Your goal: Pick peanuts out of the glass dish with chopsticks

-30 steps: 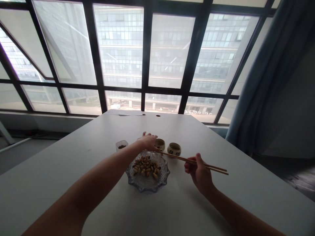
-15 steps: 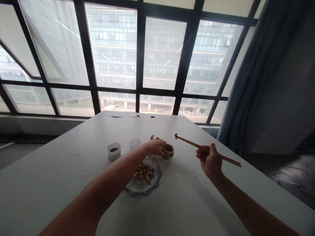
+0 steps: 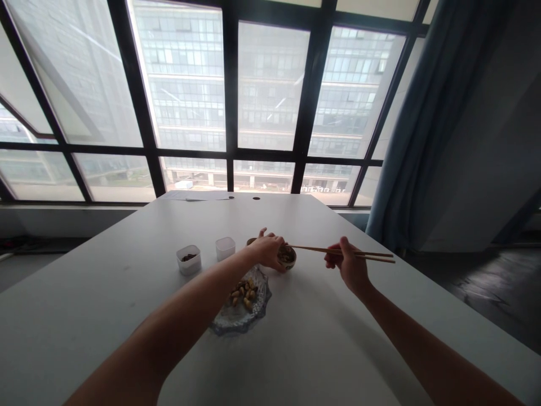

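Note:
My left hand (image 3: pixel 269 250) is closed around the side of a small patterned bowl (image 3: pixel 288 260), which has brownish contents. My right hand (image 3: pixel 349 265) grips a pair of wooden chopsticks (image 3: pixel 315 248). Their tips reach the bowl's rim, close to my left fingers; whether anything is between them I cannot tell. Under my left forearm lies a scalloped glass plate (image 3: pixel 262 307), partly covered by the arm. Unshelled peanuts (image 3: pixel 247 292) are on it. Behind my left wrist, the brown edge of a round object (image 3: pixel 251 241) peeks out, mostly hidden.
Left of my forearm stand a white square tub (image 3: pixel 189 268) with dark pieces inside and another white tub (image 3: pixel 225 248). The white table (image 3: pixel 329 344) stretches toward large windows. A paper sheet (image 3: pixel 198 195) lies at its far end. A blue curtain (image 3: pixel 406 146) hangs on the right.
My right hand has moved left, carrying the chopstick tips, which held a small brown piece, down to the bowl. My left hand stays on the bowl. The view has shifted slightly.

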A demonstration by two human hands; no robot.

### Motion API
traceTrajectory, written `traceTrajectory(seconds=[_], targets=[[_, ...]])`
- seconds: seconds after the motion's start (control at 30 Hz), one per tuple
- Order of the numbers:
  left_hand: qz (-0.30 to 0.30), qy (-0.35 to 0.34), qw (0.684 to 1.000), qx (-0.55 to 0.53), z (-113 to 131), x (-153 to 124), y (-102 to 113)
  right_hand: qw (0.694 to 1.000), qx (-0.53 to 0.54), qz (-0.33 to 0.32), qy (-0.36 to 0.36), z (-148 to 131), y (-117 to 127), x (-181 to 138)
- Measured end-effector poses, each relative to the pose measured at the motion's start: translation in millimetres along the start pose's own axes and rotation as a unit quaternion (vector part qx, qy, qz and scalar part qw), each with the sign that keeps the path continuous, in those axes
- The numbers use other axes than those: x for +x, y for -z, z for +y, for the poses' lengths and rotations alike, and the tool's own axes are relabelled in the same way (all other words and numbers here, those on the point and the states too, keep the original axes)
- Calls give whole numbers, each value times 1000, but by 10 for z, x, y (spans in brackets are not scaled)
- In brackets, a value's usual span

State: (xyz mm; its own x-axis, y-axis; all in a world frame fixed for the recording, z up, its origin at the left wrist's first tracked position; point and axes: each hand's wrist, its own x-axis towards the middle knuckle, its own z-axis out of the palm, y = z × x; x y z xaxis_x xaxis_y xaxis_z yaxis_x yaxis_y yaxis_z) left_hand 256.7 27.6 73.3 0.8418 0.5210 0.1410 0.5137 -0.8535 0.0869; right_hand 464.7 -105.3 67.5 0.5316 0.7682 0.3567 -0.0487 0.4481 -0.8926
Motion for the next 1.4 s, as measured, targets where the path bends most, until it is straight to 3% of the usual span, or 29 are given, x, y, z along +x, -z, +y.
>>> traceTrajectory(seconds=[0.13, 0.23, 0.33, 0.47, 0.63, 0.73, 0.83, 0.97, 1.07, 1.2, 1.3, 1.4], targets=[[-15, 13, 1000, 3, -44, 16, -12, 998, -54, -13, 34, -36, -60, -63], [-28, 14, 999, 7, -63, 6, 15, 998, -49, -11, 47, -129, -112, -101], [-25, 18, 999, 17, -110, -98, 104, 998, -30, -51, 35, -251, -206, -194], [35, 32, 999, 5, -290, -529, 307, 988, -43, -150, -7, -392, -395, -433], [171, 91, 981, 22, -727, -1372, 432, 938, -129, -314, -72, -460, -633, -708], [255, 157, 953, 34, -1003, -1786, 369, 908, -175, -379, -44, -415, -775, -746], [319, 208, 925, 12, -1186, -2036, 257, 892, -203, -404, 18, -316, -914, -704], [378, 219, 898, -42, -1283, -2187, 96, 907, -200, -364, 75, -218, -1036, -626], [415, 230, 875, -90, -1316, -2246, -35, 916, -190, -348, 53, -254, -1047, -603], [430, 264, 842, -189, -1348, -2279, -186, 879, -205, -429, -36, -374, -1011, -615], [415, 264, 842, -224, -1349, -2270, -245, 854, -225, -465, -60, -385, -1012, -630], [394, 263, 853, -219, -1334, -2256, -271, 866, -224, -443, -52, -308, -1030, -630]])
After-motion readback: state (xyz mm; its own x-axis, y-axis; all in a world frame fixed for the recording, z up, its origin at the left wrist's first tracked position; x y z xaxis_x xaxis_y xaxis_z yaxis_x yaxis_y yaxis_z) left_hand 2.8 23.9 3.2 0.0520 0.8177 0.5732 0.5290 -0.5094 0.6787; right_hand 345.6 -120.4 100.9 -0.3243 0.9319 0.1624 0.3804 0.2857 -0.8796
